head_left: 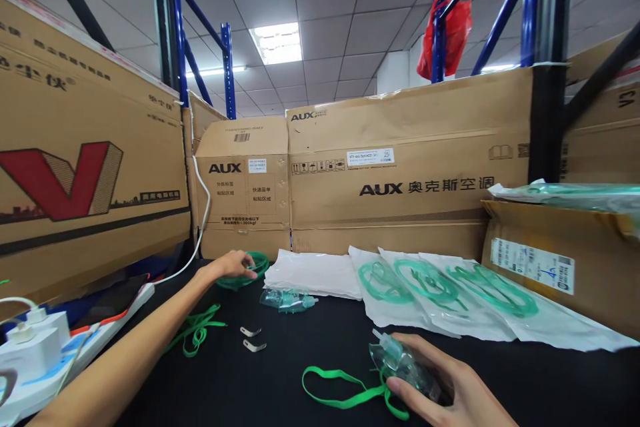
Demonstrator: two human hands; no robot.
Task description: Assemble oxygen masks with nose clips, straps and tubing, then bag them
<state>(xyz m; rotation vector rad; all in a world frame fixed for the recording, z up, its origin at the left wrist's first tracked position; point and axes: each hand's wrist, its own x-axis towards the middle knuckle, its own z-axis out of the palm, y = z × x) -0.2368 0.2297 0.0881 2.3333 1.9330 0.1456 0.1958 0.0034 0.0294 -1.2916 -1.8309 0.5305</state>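
Note:
My right hand (450,383) grips a clear oxygen mask (400,359) with a pale green connector, low over the black table. A green elastic strap (345,403) trails from the mask to the left. Farther back, my left hand (234,265) is on a coil of green tubing (259,265), its fingers curled over the near side. Between the hands lie two small bent metal strips (254,346). More green straps (199,328) lie bunched beside my left forearm. A second clear mask (286,301) rests in front of white pouches.
A stack of white pouches (315,273) lies at the back. Right of it, several pouches with green tubing (425,283) overlap. A cardboard box (530,227) bounds the right; a power strip (95,353) with plugs lies left. Large cartons (400,167) wall the back.

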